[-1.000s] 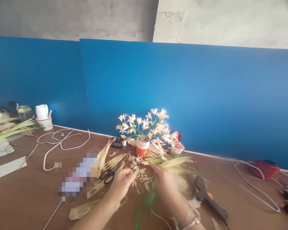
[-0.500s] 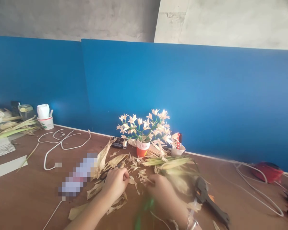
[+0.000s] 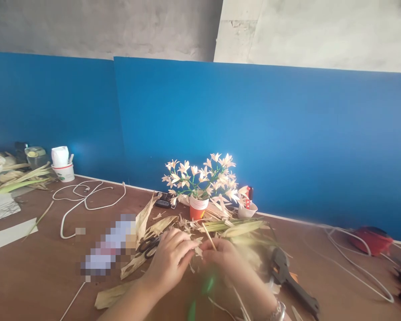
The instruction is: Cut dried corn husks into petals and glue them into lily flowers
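Blue panels (image 3: pixel 260 142) stand between a grey wall (image 3: pixel 103 29) and brown table (image 3: pixel 30 285).

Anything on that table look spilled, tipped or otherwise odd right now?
Nothing looks tipped: the flower cup stands upright. Husk pieces lie untidily strewn around the scissors. Oddest is a green smear below the right hand, too blurred to identify.

I've got both bare arms in from the bottom edge, angled inward. My left forearm (image 3: pixel 132 299) slants up and right, left hand (image 3: pixel 169 257) back upward, fingers (image 3: pixel 186 245) bent, thumb tucked below the index. My right wrist (image 3: pixel 268 299) is low, right hand (image 3: pixel 222 261) angled up and left, fingers curled in a pinch. Hands nearly meet, fingertips close; can't tell if touching. Right fingertips partly hidden, a bit blurred.
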Action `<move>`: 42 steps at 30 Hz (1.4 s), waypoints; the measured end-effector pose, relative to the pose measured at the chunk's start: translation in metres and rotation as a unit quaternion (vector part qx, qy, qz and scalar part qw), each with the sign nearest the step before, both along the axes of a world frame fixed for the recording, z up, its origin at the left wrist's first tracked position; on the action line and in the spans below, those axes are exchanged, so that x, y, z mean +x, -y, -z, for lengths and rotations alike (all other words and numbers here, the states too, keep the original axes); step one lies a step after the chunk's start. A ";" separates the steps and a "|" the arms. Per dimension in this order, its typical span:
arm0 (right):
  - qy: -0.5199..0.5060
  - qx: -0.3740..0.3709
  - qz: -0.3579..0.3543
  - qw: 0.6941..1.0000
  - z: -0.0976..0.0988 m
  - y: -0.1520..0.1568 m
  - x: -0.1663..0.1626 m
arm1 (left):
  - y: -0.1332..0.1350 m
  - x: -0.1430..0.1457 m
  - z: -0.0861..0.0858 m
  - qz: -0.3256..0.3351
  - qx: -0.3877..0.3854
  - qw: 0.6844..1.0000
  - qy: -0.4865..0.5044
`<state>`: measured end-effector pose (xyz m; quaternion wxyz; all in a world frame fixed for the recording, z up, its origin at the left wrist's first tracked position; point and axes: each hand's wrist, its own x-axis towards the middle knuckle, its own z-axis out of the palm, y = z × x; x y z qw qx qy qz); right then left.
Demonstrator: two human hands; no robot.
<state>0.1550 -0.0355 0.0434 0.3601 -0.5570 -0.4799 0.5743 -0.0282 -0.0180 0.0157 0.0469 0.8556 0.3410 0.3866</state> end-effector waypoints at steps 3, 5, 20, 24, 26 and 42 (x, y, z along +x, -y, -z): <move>-0.039 -0.007 -0.010 0.999 -0.004 0.001 -0.001 | 0.001 0.000 -0.002 0.003 -0.015 1.000 0.017; -0.022 0.008 -0.001 1.000 -0.011 0.004 -0.002 | 0.001 0.001 -0.004 0.002 -0.063 0.996 0.057; 0.158 0.207 -0.076 0.963 0.011 0.011 -0.016 | 0.002 0.019 -0.003 -0.015 -0.451 0.817 0.359; 0.362 0.317 -0.044 0.876 0.027 0.014 -0.028 | 0.004 0.025 -0.001 -0.057 -0.480 0.778 0.401; 0.443 0.331 -0.043 0.832 0.034 0.013 -0.028 | 0.006 0.026 -0.001 -0.068 -0.490 0.766 0.410; 0.020 0.079 -0.067 0.994 0.001 0.009 -0.017 | 0.004 0.017 -0.009 -0.026 -0.471 0.805 0.360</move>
